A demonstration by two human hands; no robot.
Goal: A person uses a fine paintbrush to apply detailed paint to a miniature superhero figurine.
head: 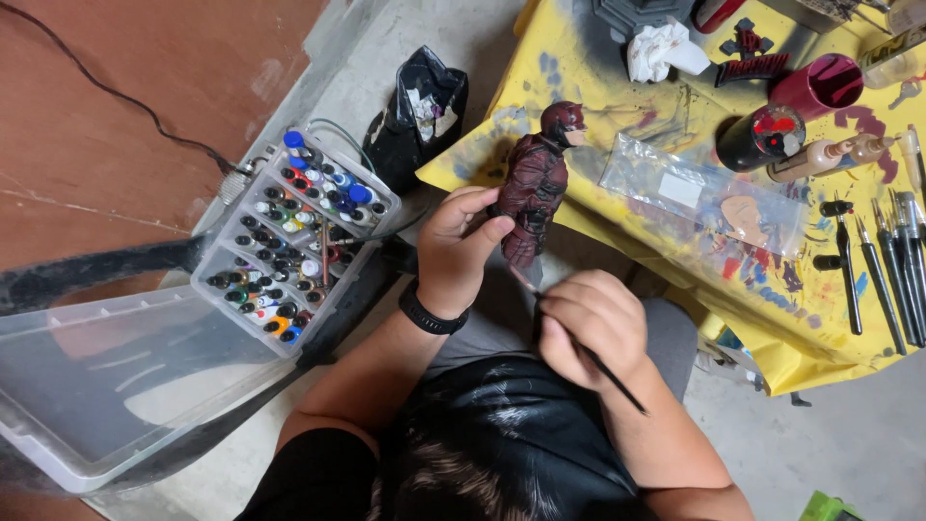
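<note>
- Left hand [461, 246] is wrapped around the lower half of a dark red figurine [536, 183], holding it up just off the 9 o'clock edge of the counter [772, 328].
- Right hand [590, 328] is pinched tight on a thin black paintbrush [588, 359], tip pointing up toward 11 o'clock, right at the figure's legs.
- Progress-wise, looks like most of the body already has its deep red coat, mask included; the chin area reads as lighter. Can't tell how the legs look, the fingers hide them. I'd guess it's detail work by now.
- At 9 o'clock from the hands sits an open clear case of paint bottles [294, 246], caps in lots of colours.
- On the yellow paint-stained cover: a clear plastic bag [694, 193], a crumpled tissue [661, 48], a maroon cup [820, 85], and a row of tools [883, 265] at 3 o'clock.
</note>
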